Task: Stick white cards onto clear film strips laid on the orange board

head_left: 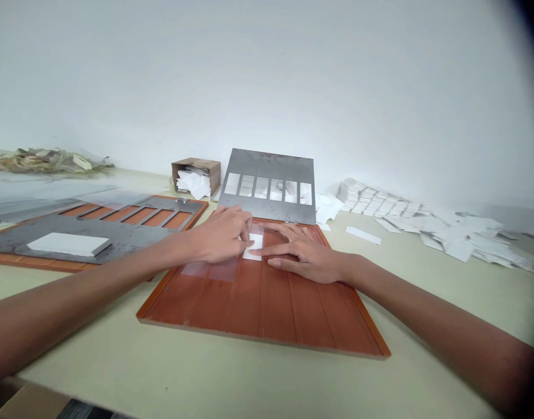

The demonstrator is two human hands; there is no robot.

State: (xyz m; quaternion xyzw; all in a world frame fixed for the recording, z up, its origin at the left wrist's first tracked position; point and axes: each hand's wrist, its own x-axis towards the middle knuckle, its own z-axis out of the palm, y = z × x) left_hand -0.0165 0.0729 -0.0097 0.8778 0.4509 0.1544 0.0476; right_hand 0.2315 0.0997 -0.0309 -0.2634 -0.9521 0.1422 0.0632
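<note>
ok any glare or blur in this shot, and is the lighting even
Head view: soft, even light, faint shadows under the left hand and right hand; pale glare on the clear plastic film on the ribbed orange-brown board; no clear blur; top-right corner goes dark.

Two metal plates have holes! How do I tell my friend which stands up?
Find the orange board under the left hand and right hand. At its far edge, a grey metal plate tilts up, with six windows in a row. The other plate, on the left board, lies flat.
</note>
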